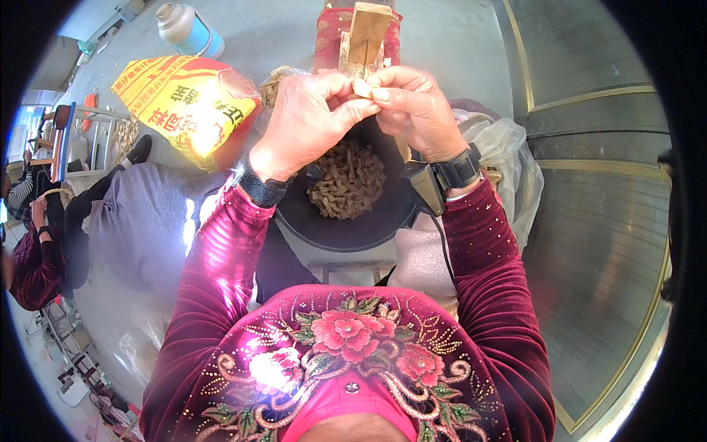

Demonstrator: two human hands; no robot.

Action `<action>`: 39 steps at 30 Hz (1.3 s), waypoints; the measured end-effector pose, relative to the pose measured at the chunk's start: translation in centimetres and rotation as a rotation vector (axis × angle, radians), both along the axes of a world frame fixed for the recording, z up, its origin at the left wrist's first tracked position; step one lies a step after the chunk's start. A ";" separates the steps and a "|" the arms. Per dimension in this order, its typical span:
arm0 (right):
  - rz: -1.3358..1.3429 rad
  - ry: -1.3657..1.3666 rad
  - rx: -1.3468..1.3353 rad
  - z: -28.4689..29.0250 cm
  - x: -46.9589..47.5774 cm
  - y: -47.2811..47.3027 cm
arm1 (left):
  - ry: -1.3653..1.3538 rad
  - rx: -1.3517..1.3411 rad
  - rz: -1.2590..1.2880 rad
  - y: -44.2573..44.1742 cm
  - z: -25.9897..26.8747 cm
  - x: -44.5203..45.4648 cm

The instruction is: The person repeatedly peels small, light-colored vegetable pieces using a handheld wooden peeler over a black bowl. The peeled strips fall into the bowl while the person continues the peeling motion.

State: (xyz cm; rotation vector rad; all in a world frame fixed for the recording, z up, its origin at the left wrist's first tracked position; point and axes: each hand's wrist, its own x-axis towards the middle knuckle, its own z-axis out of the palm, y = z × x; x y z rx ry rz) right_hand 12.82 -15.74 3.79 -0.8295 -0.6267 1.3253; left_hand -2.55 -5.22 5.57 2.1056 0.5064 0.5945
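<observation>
Between the fingertips of both hands is a small pale piece (362, 88), its material too small to tell. My left hand (309, 119) pinches it from one side, and my right hand (417, 105) grips the other side with thumb and forefinger. Just beyond the fingers, an upright wooden block (369, 33) stands on a bench covered with red cloth (330, 41). Below the hands is a dark round basin (353, 235) holding a heap of brownish folded pieces (348, 185). My forearms partly hide the basin's sides.
To the left are a yellow printed sack (190, 108) and a blue-and-white vacuum flask (190, 32). A clear plastic bag (505, 160) lies right, beside a metal-framed panel (602, 237). Another person's hand (38, 210) shows at far left, near a metal rack (96, 135).
</observation>
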 end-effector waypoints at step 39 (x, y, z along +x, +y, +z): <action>-0.573 -1.096 -0.040 -4.4 3.7 4.6 | 0.097 0.210 0.154 5.0 -4.4 4.1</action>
